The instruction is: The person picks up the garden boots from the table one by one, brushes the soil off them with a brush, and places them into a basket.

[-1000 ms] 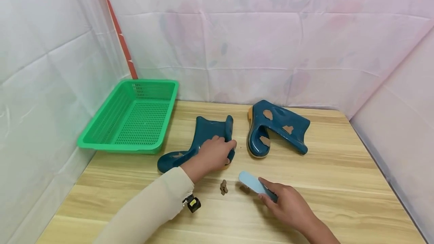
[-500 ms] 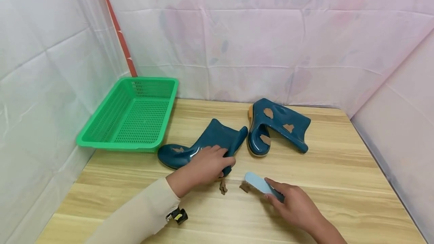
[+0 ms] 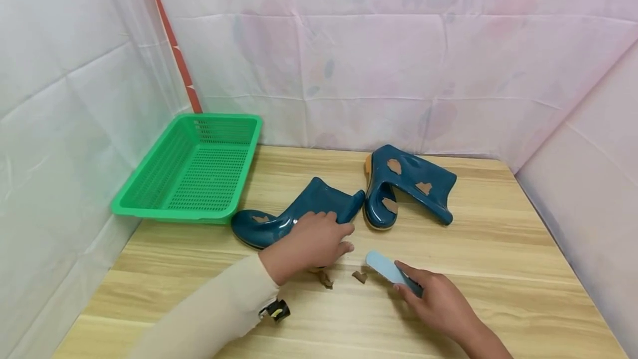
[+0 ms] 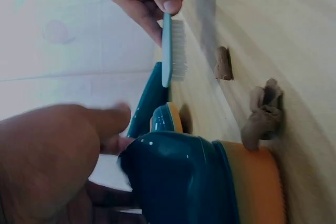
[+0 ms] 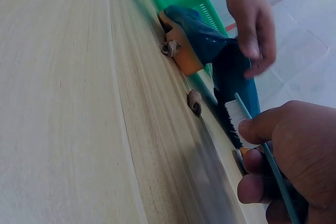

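Observation:
A dark teal rain boot lies on its side, toe to the left, with a brown mud-like patch near the toe. Over its shaft and heel my left hand hovers with loosely bent fingers; the right wrist view shows it apart from the shaft. My right hand grips a light blue brush by the handle, its white bristles facing the table. Two loose brown lumps are on the wood: one near the brush, another against the boot's orange sole.
The matching boot lies farther back on the right, with several brown patches on it. A green perforated basket stands at the back left of the wooden table. White sheeting hangs behind and along both sides.
The nearer boot's shaft has swung right and toward me. My left hand has loosened from it. The brush has shifted slightly right, uncovering a brown lump.

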Action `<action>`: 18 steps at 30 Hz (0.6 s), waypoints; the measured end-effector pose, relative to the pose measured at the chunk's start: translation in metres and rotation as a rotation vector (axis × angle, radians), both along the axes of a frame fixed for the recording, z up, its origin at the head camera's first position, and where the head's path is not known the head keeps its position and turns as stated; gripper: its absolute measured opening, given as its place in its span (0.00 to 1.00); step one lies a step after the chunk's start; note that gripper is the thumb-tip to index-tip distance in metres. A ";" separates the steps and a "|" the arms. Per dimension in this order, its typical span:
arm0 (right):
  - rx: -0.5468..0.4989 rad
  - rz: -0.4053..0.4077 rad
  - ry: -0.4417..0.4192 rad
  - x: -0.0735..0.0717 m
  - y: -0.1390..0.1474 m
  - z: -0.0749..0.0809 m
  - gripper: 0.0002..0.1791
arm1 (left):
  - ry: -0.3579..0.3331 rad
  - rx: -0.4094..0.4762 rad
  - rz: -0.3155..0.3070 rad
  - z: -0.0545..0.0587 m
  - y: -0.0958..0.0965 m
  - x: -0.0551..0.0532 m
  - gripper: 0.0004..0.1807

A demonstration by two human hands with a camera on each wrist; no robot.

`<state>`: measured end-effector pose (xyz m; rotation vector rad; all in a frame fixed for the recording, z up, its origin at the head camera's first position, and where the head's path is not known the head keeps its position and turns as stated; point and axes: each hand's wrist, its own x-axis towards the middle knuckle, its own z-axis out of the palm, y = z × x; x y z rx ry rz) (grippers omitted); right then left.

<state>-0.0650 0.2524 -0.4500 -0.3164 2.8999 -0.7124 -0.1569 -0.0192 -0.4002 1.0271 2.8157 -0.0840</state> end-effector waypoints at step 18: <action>-0.021 0.014 0.001 -0.002 -0.003 -0.004 0.27 | -0.113 -0.214 0.204 0.004 0.055 -0.024 0.16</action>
